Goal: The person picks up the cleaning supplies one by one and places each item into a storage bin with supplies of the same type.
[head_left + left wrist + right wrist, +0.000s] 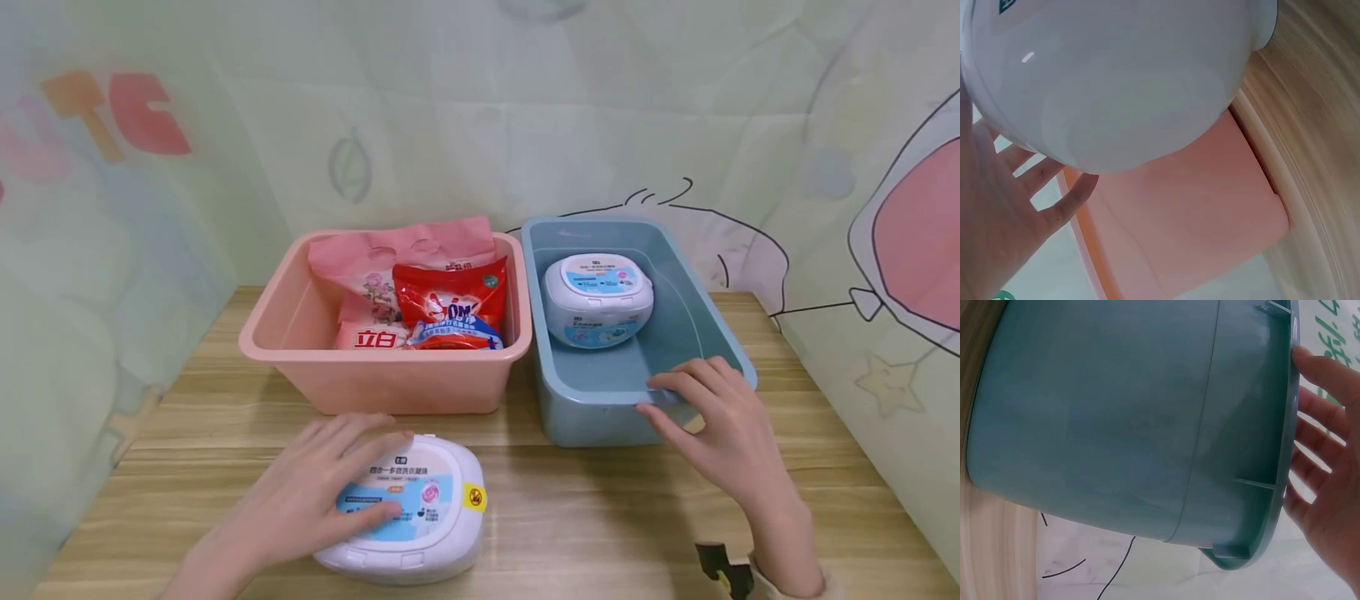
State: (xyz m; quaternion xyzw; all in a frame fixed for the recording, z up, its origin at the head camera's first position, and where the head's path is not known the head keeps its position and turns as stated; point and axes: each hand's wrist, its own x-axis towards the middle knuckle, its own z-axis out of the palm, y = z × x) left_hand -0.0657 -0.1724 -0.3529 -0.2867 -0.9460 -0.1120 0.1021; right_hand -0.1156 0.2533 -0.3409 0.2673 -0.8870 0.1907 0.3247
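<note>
My left hand [322, 483] rests over the lid of a white laundry pod box [442, 542] on the table, in front of the pink bin. Its thumb lies across the blue label, and the fingers stretch over the box's left and far side. In the left wrist view the spread fingers [1063, 203] show along the box's edge. At the near right corner of the blue bin [600, 400], my right hand [720, 425] holds the rim between thumb and fingers. A second laundry pod box [597, 304] sits upright inside that bin, towards its far left.
The pink bin [397, 379] stands left of the blue one, their rims close together. It holds a pink detergent bag [352, 287] and a red detergent bag [450, 292]. A printed cloth [450, 150] hangs behind and beside the wooden table [585, 517].
</note>
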